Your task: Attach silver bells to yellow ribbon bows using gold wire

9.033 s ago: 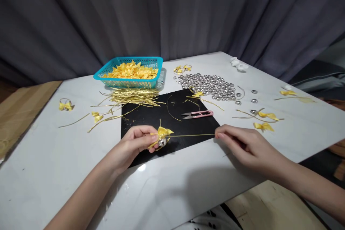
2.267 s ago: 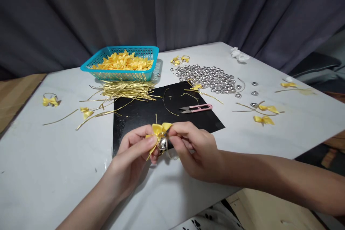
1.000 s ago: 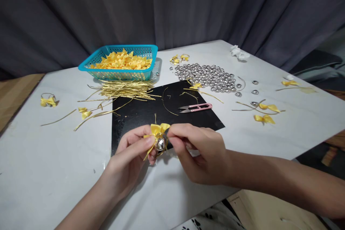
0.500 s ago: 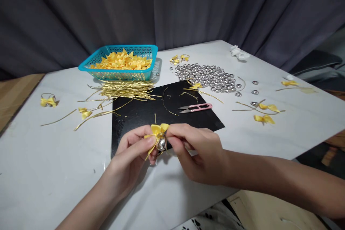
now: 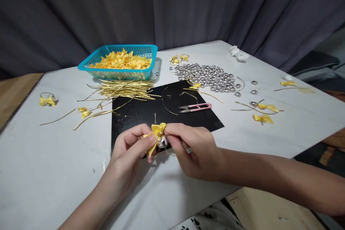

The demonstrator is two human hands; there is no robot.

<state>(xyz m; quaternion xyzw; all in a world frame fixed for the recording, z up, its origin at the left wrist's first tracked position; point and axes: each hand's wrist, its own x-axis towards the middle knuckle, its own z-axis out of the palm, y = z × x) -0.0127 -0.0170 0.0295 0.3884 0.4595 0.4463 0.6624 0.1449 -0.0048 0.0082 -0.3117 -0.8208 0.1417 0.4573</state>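
Note:
My left hand (image 5: 136,145) pinches a yellow ribbon bow (image 5: 156,129) between thumb and fingers, near the front edge of a black mat. A shiny silver bell (image 5: 162,141) hangs at the bow's middle, with gold cord wound just above it. Close against the bow's right side, my right hand (image 5: 192,151) is closed in a pinch at the gold cord; its fingertips hide most of what they grip. A thin loop of cord shows below the bell, between the hands. Pink-handled thread snips (image 5: 198,107) lie on the black mat (image 5: 140,111) beyond my hands.
A teal basket (image 5: 115,70) of yellow bows stands at the back left, with a bundle of gold cords (image 5: 125,89) before it. Many silver bells (image 5: 207,77) are heaped at the back right. Loose bows (image 5: 263,119) and crumpled white tissue (image 5: 238,53) lie on the right.
Nine seconds ago my right hand held the cord stretched far to the right; it has since come in against the bow. Lately both hands shift only slightly, and the bell turns a little.

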